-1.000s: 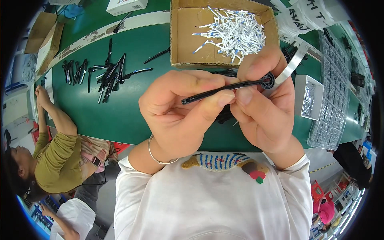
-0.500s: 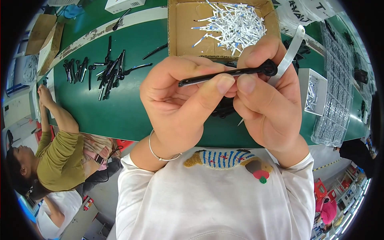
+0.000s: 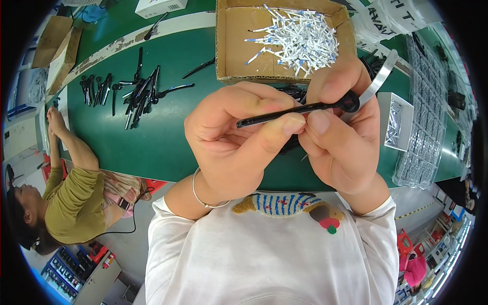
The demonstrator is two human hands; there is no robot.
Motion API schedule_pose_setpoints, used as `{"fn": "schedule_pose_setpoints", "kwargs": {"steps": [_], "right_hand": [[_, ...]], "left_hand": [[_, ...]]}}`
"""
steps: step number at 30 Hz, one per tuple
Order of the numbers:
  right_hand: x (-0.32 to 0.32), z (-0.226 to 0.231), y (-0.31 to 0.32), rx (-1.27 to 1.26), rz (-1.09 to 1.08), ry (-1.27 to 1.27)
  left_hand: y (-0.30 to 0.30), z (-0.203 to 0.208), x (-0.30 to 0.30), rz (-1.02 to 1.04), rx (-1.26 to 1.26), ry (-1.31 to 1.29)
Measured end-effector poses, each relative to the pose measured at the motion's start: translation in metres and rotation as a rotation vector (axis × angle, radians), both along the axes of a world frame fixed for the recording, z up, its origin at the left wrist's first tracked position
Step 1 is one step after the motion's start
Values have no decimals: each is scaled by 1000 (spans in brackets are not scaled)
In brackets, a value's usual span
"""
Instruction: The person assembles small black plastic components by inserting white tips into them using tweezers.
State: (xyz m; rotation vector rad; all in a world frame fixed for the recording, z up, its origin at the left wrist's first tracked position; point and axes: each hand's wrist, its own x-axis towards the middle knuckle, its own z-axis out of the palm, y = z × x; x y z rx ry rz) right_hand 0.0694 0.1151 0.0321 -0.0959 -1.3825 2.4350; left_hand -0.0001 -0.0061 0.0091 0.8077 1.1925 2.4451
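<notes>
A slim black plastic part (image 3: 269,116) with a ring at its right end is held level in front of me. My left hand (image 3: 229,147) pinches its middle between thumb and bent fingers. Near the ring, my right hand (image 3: 345,147) grips the same part with thumb and finger. A bent silver metal strip, which looks like tweezers (image 3: 380,77), is tucked in my right hand too, and a thin point shows below the fingers. Behind my hands lie more black parts, mostly hidden. To the left, a loose pile of similar black parts (image 3: 143,96) rests on the green table (image 3: 168,132).
Beyond my hands stands a cardboard box (image 3: 236,46) holding many thin white-and-blue strips (image 3: 310,40). On the right are a white box (image 3: 404,124) of small metal pieces and a clear compartment tray (image 3: 424,132). A person in an olive top (image 3: 76,203) sits at the left.
Both hands have shifted slightly down and right with the black part, its ring end moving right. The silver strip has moved along with my right hand. Both grips look the same.
</notes>
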Motion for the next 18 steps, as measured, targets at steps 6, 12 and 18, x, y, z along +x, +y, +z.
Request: {"fn": "schedule_pose_setpoints", "kwargs": {"steps": [6,12,18], "right_hand": [[1,2,-1,22,-12,19],[0,9,-2,-13,13,-58],[1,10,-2,-202,55,-115]], "left_hand": [[-4,4,0,6,-32,66],[0,13,2,-71,0,-225],[-3,17,0,-119,-47,-330]]}}
